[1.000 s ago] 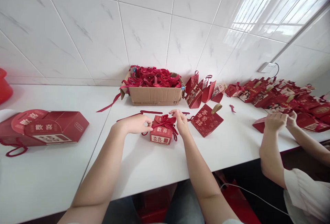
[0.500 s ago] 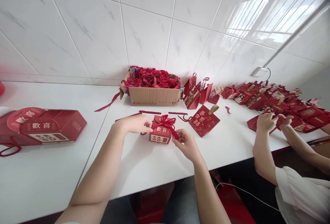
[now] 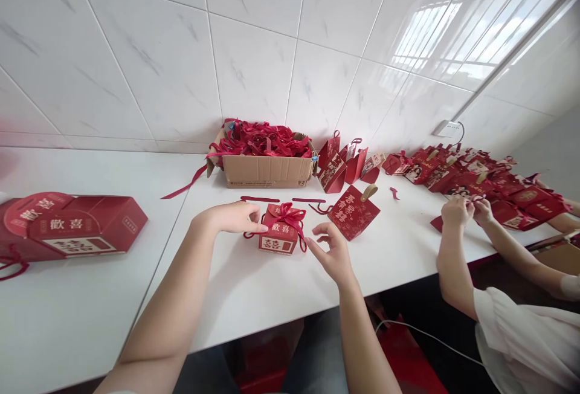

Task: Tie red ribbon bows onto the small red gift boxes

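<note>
A small red box (image 3: 277,244) with gold lettering and a white label stands on the white table, a red ribbon bow (image 3: 292,216) on its top. My left hand (image 3: 240,219) is at the box's left side, thumb and fingers apart, the thumb by its upper left edge. At the right, my right hand (image 3: 330,249) has its fingers spread and curved, close to the ribbon's hanging loop, with nothing in it. A cardboard carton (image 3: 267,170) full of red ribbons stands behind the box.
A larger red box (image 3: 90,225) lies at the left. Right of the small box are a tilted red box (image 3: 354,213) and several upright red bags. Many red boxes (image 3: 475,176) cover the far right, where another person's hands (image 3: 469,209) work. Ribbon strips lie nearby.
My right hand has let go of the ribbon end and opened beside the box. The view has shifted slightly. The other person's hands have come closer together.
</note>
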### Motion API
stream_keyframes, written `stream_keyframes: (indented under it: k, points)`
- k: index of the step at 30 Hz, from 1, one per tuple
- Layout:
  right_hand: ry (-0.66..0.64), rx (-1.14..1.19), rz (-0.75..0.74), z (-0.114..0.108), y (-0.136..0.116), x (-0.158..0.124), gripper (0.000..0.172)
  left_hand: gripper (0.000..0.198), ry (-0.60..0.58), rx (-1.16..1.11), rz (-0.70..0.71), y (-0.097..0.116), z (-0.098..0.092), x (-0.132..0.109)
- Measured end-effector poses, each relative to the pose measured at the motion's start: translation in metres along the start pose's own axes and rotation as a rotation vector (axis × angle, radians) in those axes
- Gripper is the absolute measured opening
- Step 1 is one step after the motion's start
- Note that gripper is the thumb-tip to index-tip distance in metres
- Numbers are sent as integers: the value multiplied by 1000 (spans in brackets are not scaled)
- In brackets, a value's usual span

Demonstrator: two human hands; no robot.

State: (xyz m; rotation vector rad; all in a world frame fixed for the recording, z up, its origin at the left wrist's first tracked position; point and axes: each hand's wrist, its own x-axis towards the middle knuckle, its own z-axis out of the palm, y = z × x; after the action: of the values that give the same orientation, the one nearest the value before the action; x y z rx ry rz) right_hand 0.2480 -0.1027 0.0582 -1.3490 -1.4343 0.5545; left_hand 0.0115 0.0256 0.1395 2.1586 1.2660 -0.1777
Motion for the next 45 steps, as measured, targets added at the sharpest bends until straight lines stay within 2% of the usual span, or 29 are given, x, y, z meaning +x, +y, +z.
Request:
stream_keyframes:
  k: [2, 4, 6, 8, 10, 13, 16, 19, 23, 26, 28, 31, 33, 37, 39, 45]
  points:
    - [16, 16, 34, 8, 10, 3, 40, 70, 72, -10, 8, 1, 1, 2]
    - [-39, 82, 74, 19, 17, 6, 47, 81, 128, -11, 37, 3, 4, 7]
    - [-32, 114, 74, 27, 22, 6, 35, 70, 131, 8, 58, 5, 8, 12]
    - [33, 75, 42, 32, 23, 7, 21, 55, 121, 27, 71, 8, 12, 18]
    - [98, 10, 11, 31, 20, 6, 14, 47, 118, 36, 77, 11, 16, 21]
    - [141, -38, -23, 25, 11, 6, 11, 46, 123, 41, 64, 18, 20, 21]
    - [161, -82, -128, 18, 2, 4, 9, 42, 132, 45, 40, 25, 22, 19]
    - [81, -137, -231, 17, -3, 0, 6, 40, 147, 45, 29, 32, 23, 17]
    - [-50, -207, -251, 23, -3, -5, 9, 41, 178, 39, 22, 38, 24, 15]
    - [-62, -185, -274, 24, -2, -7, 7, 41, 199, 33, 20, 41, 26, 12]
    - [5, -117, -282, 22, 0, -5, 10, 44, 195, 31, 25, 40, 25, 9]
    - [247, 13, -152, 17, 7, 6, 20, 50, 174, 17, 48, 35, 21, 5]
    - [318, 69, -42, 15, 13, 18, 21, 51, 251, -26, 50, 32, 18, 6]
    - [221, 104, 148, 19, 19, 38, 36, 49, 452, -111, 73, 36, 21, 18]
    - [192, 103, 199, 25, 18, 42, 37, 47, 471, -138, 131, 41, 26, 25]
    - [139, 182, 188, 40, 17, 38, 27, 23, 527, -211, 244, 43, 31, 30]
